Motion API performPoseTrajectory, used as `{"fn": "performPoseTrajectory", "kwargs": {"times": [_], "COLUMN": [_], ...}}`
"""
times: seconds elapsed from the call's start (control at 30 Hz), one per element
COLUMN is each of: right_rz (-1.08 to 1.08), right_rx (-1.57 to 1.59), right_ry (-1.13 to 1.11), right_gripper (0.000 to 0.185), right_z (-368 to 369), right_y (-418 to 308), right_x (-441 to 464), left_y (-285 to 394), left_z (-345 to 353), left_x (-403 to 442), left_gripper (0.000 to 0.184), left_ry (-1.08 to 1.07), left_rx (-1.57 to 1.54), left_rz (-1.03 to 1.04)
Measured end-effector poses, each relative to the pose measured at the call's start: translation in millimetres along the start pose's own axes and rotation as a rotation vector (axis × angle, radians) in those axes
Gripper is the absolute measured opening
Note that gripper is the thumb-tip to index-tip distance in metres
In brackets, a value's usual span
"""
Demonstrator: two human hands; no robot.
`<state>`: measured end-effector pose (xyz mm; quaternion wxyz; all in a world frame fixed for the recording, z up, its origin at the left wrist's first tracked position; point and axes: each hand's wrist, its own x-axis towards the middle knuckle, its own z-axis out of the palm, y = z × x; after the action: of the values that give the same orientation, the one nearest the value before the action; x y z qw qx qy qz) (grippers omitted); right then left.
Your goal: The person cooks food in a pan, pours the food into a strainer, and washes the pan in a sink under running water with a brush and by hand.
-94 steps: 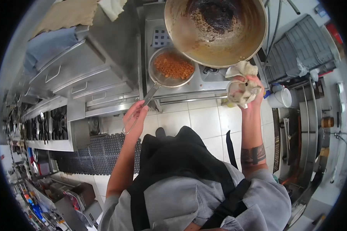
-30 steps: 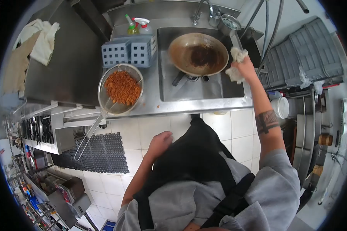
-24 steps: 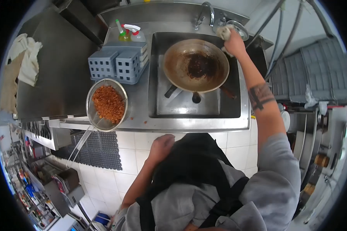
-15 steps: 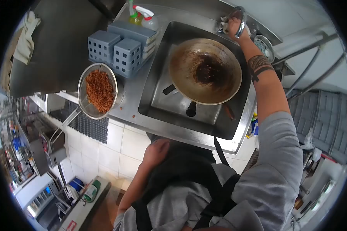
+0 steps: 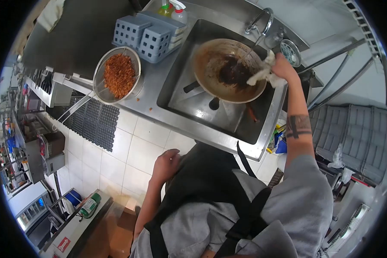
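My right hand (image 5: 284, 69) is closed on a crumpled whitish cloth (image 5: 264, 75), which hangs over the right rim of a wok (image 5: 208, 73). The wok sits tilted in the steel sink (image 5: 180, 107), with a dark burnt-looking residue in its bottom. Above it arches the chrome faucet (image 5: 268, 21), and a thin stream of water runs from it into the wok. My left hand (image 5: 165, 165) hangs beside the black apron (image 5: 202, 172), fingers loosely bent and apart, holding nothing.
Left of the sink, a strainer (image 5: 133, 81) full of brown crumbly bits rests on the counter. Behind it stand grey plastic baskets (image 5: 155, 43) and spray bottles (image 5: 179, 15). A small round strainer (image 5: 290, 52) lies right of the faucet. A black mat (image 5: 94, 122) covers part of the floor.
My right hand has left the faucet and come down beside the wok with the cloth. Water now runs into the wok. My left hand has shifted slightly left, its fingers more visible.
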<state>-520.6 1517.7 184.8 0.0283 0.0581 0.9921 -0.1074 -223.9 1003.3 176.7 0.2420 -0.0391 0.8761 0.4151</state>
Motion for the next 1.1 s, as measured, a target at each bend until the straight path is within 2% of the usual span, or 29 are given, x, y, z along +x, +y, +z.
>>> {"fn": "performPoseTrajectory", "kwargs": {"times": [0.13,0.2,0.4,0.5,0.6,0.67,0.9,1.03,1.1], "right_rz": [0.084,-0.023,-0.110,-0.272,-0.396,-0.557,-0.596,-0.568,-0.538], "right_rx": [0.067,0.172,0.316,0.304,0.286,0.250,0.250,0.398,0.493], "right_ry": [-0.063,-0.229,-0.361,-0.385,-0.440,-0.522,-0.581,-0.501,-0.501], "right_gripper": [0.037,0.044,0.051,0.052,0.051,0.050,0.048,0.049,0.048], "right_z": [-67,-84,-57,-22,1,14,14,72,93], "right_y": [-50,-74,-148,-195,-241,-262,-321,-341,-366], "right_x": [-116,-170,-291,-327,-350,-356,-378,-363,-358], "left_y": [-35,-55,-119,-155,-188,-202,-199,-185,-169], "left_z": [-6,-9,-14,-13,-7,-10,-47,-58,-70], "left_x": [-41,-67,-158,-204,-241,-254,-238,-200,-177], "left_gripper": [0.025,0.028,0.028,0.029,0.030,0.030,0.031,0.031,0.030], "left_ry": [0.008,-0.006,0.030,0.002,0.025,0.049,0.147,0.144,0.068], "left_rx": [-0.017,0.022,0.050,0.077,0.090,0.108,0.144,0.102,0.025], "left_rz": [0.025,0.019,0.019,-0.013,-0.031,-0.015,0.026,0.104,0.106]}}
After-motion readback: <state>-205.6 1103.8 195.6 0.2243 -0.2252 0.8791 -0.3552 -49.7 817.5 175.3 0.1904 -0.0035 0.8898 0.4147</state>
